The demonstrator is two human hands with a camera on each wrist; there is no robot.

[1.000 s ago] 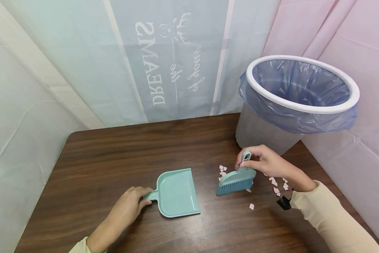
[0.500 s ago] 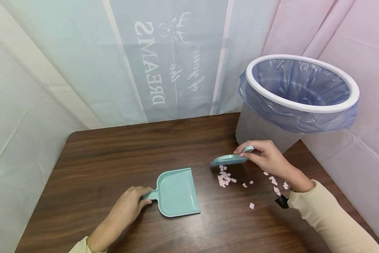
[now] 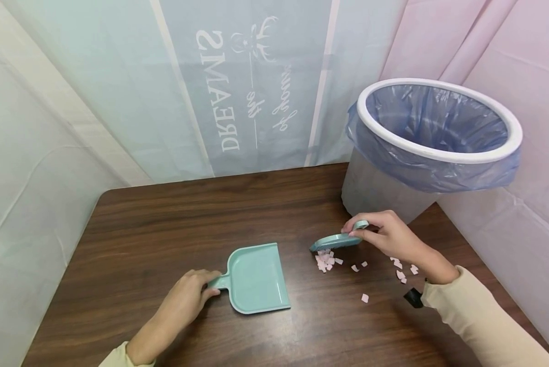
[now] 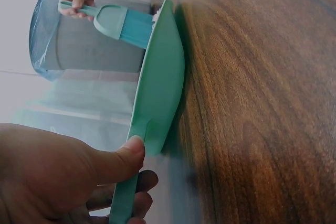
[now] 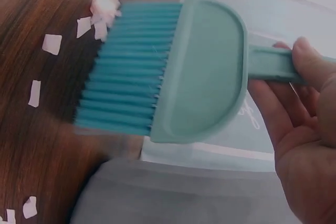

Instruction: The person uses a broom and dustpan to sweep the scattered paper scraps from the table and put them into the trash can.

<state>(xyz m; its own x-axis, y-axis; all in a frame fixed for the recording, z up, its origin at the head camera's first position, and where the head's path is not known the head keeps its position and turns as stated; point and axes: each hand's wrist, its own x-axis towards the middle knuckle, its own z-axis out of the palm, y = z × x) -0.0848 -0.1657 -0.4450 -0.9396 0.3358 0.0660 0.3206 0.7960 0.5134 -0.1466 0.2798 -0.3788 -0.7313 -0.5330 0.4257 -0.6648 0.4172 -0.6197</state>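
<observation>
My left hand (image 3: pixel 187 295) grips the handle of a mint-green dustpan (image 3: pixel 257 279), which lies on the table with its wide edge facing right. In the left wrist view the thumb presses on top of that handle. My right hand (image 3: pixel 389 235) pinches the handle of a matching hand brush (image 3: pixel 336 241). Its teal bristles (image 5: pixel 134 72) point down at the far side of a small heap of pale pink paper scraps (image 3: pixel 325 261). The brush stands to the right of the dustpan, apart from it. Loose scraps (image 3: pixel 401 276) lie under and beside the right forearm.
A grey bin (image 3: pixel 377 188) with a white rim and a blue bag liner (image 3: pixel 439 122) stands at the back right, just behind my right hand. The dark wooden table (image 3: pixel 164 229) meets curtain-like cloth at its back and sides. A single scrap (image 3: pixel 364 298) lies nearer the front.
The brush has gone from the near side of the scraps, over to their far side, then slightly back toward them, its head tilting. The left hand and dustpan have stayed put.
</observation>
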